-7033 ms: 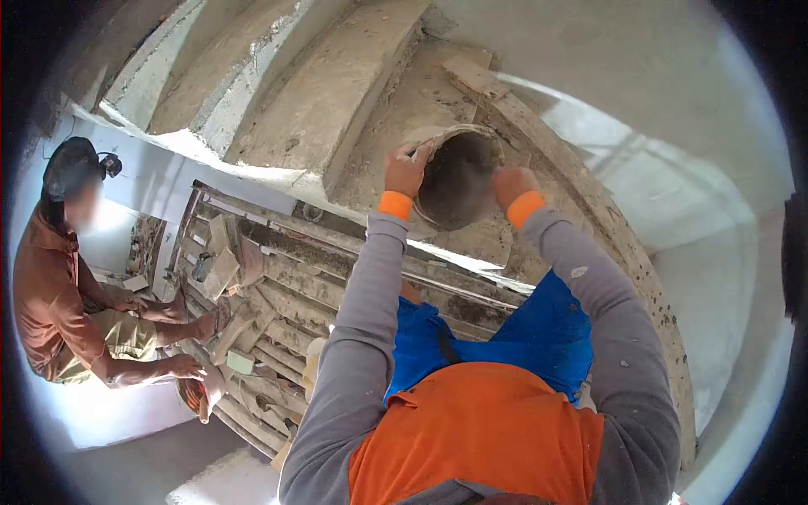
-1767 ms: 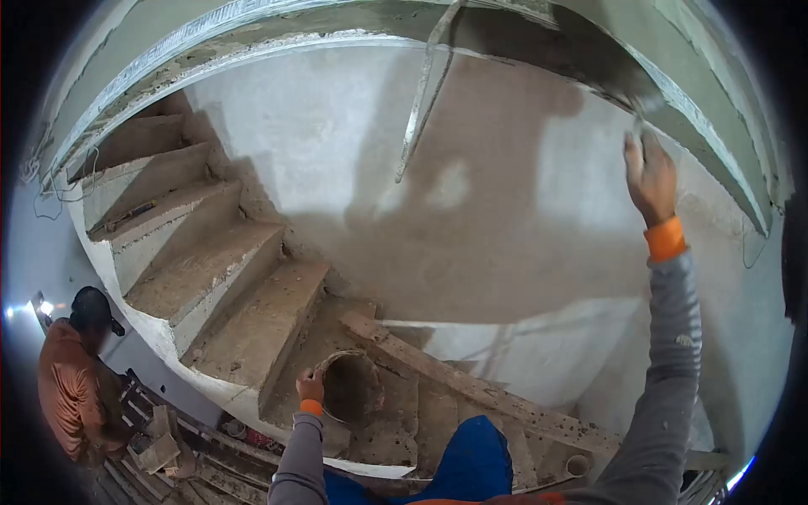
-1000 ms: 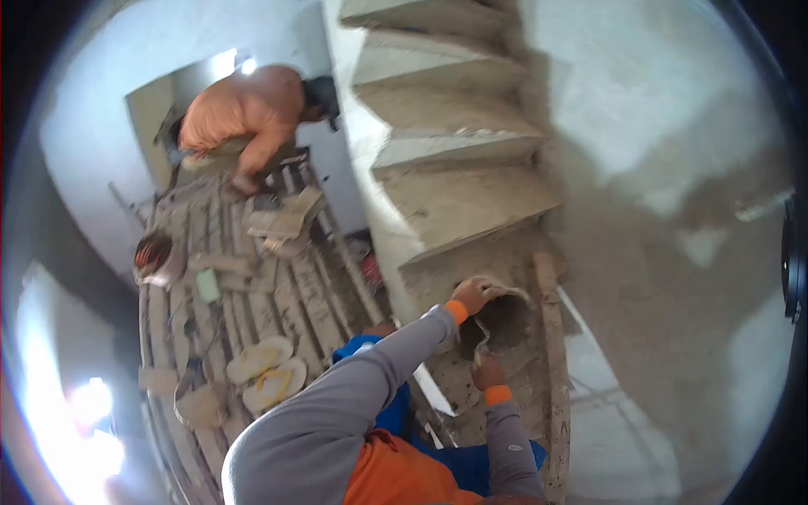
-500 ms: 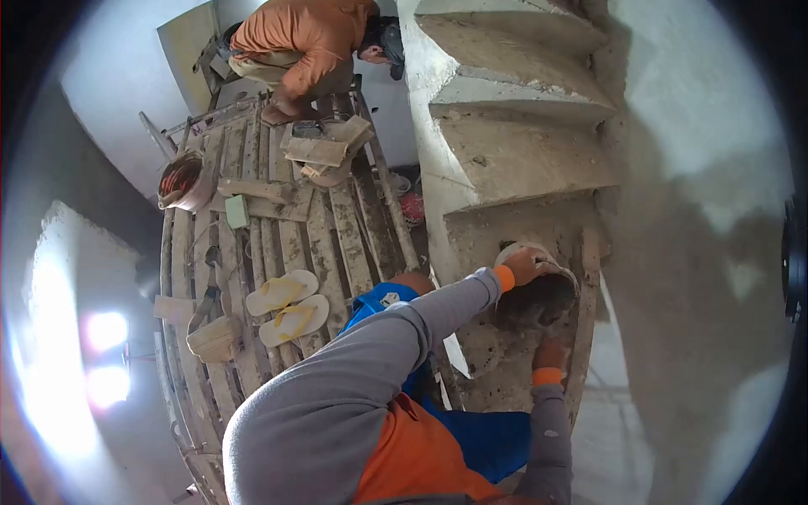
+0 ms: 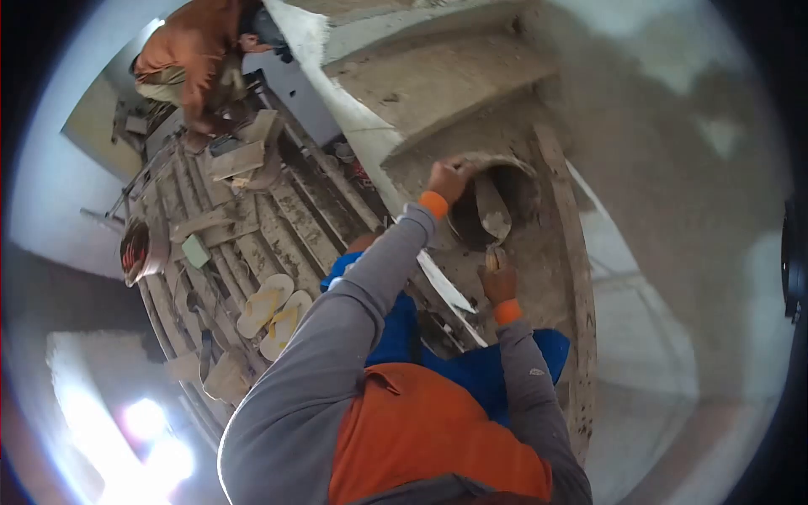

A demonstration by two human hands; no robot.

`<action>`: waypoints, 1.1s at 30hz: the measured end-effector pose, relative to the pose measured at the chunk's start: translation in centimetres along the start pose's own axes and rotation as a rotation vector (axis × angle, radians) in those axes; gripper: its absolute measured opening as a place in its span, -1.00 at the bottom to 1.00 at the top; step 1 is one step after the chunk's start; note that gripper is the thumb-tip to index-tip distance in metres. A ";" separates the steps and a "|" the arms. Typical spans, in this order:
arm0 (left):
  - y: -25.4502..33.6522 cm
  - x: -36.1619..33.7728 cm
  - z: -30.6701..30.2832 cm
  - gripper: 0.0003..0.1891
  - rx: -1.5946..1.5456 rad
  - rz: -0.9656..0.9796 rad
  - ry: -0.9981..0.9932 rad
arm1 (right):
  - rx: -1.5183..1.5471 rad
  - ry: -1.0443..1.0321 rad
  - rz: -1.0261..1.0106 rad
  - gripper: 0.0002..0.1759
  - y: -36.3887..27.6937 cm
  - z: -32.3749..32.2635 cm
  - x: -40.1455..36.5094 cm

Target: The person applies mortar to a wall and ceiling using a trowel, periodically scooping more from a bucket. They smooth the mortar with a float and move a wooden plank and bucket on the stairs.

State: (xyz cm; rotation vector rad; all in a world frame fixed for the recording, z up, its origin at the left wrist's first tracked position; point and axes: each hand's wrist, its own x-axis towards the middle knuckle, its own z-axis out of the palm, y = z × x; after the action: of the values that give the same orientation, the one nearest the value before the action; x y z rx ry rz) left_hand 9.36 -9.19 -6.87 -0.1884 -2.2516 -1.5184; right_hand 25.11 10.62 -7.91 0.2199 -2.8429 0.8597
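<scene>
While the left hand has its grip closed over the near rim of the mortar pan, the right hand has its grip wrapped around the handle of a trowel, whose grey-smeared blade reaches down inside the pan. That pan sits on a rough concrete landing, dusty and spattered with mortar. Just beside the pan, on the side away from the left hand, a long wooden plank lies along the landing's edge. Beyond the plank rises a curved plastered wall, grey and patchy. Above the pan, a bare concrete step begins the staircase. On the pan's other side, past the left arm and lower down, lie mortar-crusted scaffold boards. A pair of yellow sandals rests on them. A round basket sits near the boards' outer edge. Well apart from the pan, at the far end of the boards, a co-worker in an orange shirt crouches.
</scene>
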 end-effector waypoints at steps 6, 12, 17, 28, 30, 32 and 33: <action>4.2 -0.1 -2.0 -0.71 -0.179 -0.182 -0.004 | -0.156 0.194 -0.126 -0.44 4.2 -3.4 -3.8; 4.5 0.1 -0.6 -0.73 -0.057 -0.202 0.101 | -0.176 -0.033 0.190 -0.39 2.0 -13.4 -6.0; 1.8 -0.1 3.4 -0.69 0.108 0.052 0.025 | -0.462 0.351 -0.205 -0.63 3.1 -23.6 -7.6; 2.7 2.1 4.9 -0.55 0.087 -0.116 -0.140 | -0.824 0.970 -0.213 -0.72 -10.0 -49.5 -9.9; 2.4 1.9 4.5 -0.56 0.115 -0.087 -0.129 | -0.950 1.040 -0.252 -0.75 -13.7 -51.5 -8.5; 4.2 1.7 4.1 -0.58 0.073 -0.097 -0.051 | -1.042 1.031 -0.381 -0.73 -16.6 -53.7 -6.2; 4.8 1.6 3.8 -0.59 0.096 -0.092 -0.052 | -1.043 1.025 -0.391 -0.71 -18.4 -54.2 -5.1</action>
State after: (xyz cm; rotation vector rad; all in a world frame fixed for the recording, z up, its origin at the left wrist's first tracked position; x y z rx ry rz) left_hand 8.53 -4.05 -3.36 -0.0979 -2.3978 -1.4622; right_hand 39.63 26.28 45.47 0.1164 -1.8100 -0.5157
